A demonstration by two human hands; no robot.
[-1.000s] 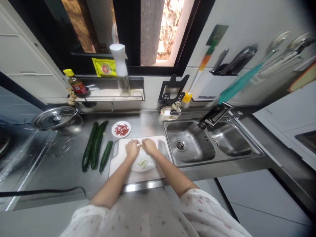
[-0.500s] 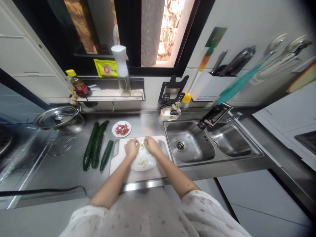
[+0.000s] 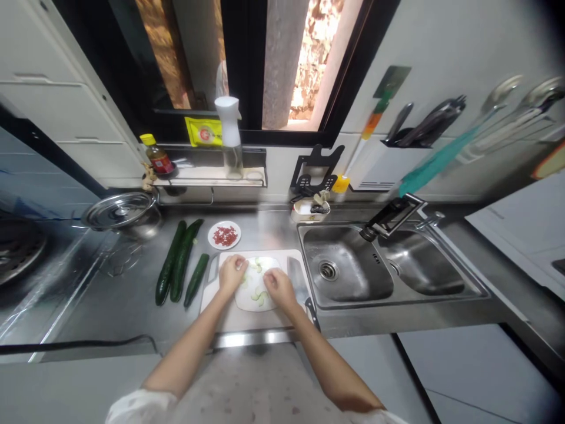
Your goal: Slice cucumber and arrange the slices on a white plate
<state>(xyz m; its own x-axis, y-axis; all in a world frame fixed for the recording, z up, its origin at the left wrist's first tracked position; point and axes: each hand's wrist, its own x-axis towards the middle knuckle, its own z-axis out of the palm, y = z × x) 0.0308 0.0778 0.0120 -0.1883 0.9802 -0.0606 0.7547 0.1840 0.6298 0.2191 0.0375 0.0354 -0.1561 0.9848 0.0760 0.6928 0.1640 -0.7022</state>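
Note:
A white plate (image 3: 247, 301) lies on the white cutting board (image 3: 212, 299), with thin pale-green cucumber slices (image 3: 258, 296) set in small curved groups on it. My left hand (image 3: 231, 274) is over the plate's left edge, its fingers pinched together. Over the right edge is my right hand (image 3: 281, 288), fingers curled in and closed. Anything between the fingertips of either hand is too small to make out. A knife (image 3: 312, 312) rests along the board's right side, its handle toward me and partly past the board, right of my right wrist.
Two long cucumbers (image 3: 180, 259) and a shorter cucumber piece (image 3: 196, 280) lie left of the board. Behind it stands a small plate of chopped red bits (image 3: 225, 235). A double sink (image 3: 348, 265) is at the right, a lidded pot (image 3: 123, 215) at the back left.
My hands have moved apart from the plate's far side, the right one back toward me and outward. The knife handle, hidden before, now shows. The whole view has shifted slightly.

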